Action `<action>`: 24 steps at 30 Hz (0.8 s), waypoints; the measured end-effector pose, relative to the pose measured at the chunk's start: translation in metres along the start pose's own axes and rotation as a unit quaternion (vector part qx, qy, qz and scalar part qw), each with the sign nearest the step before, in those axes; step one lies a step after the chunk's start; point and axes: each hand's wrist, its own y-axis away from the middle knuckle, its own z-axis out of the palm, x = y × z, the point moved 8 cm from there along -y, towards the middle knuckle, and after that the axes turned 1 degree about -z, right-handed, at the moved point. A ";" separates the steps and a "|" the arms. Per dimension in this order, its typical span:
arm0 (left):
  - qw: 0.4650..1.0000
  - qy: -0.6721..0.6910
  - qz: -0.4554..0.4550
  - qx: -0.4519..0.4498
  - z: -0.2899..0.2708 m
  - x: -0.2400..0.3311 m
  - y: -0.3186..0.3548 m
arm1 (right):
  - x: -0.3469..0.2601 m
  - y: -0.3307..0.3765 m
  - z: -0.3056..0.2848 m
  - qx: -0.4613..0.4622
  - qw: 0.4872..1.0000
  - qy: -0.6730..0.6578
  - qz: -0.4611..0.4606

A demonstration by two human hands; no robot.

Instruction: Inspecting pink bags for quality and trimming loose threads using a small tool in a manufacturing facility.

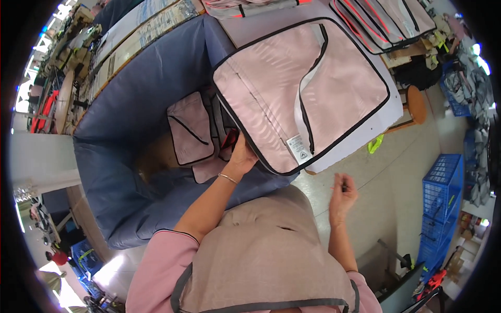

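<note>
A large pink fabric bag with black piped edges lies flat in front of me. A wavy slit with a dark edge runs across it, and a white label is sewn near its near edge. My left hand grips the bag's near left edge, with some fingers hidden beneath it. To the right, apart from the bag, my right hand is raised with its fingers curled. Something small and dark shows between those fingers, too small to name.
On my left, a blue padded bin holds more pink pieces. A pale tabletop lies under the bag, with stacked pink bags at its far right. A wooden stool and blue crates stand to the right.
</note>
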 end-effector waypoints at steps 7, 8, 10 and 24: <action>0.999 0.039 -0.014 -0.023 -0.019 -0.007 -0.002 | -0.115 0.047 0.166 -0.245 0.874 0.259 -0.332; 0.999 0.036 -0.031 -0.015 -0.018 -0.007 0.000 | -0.102 0.044 0.176 -0.254 0.873 0.291 -0.298; 0.998 0.031 -0.063 -0.008 -0.023 -0.002 0.008 | -0.089 0.043 0.185 -0.255 0.860 0.328 -0.298; 0.986 -0.025 -0.016 -0.162 0.038 -0.001 0.058 | -0.143 0.008 0.179 -0.222 0.953 0.174 -0.110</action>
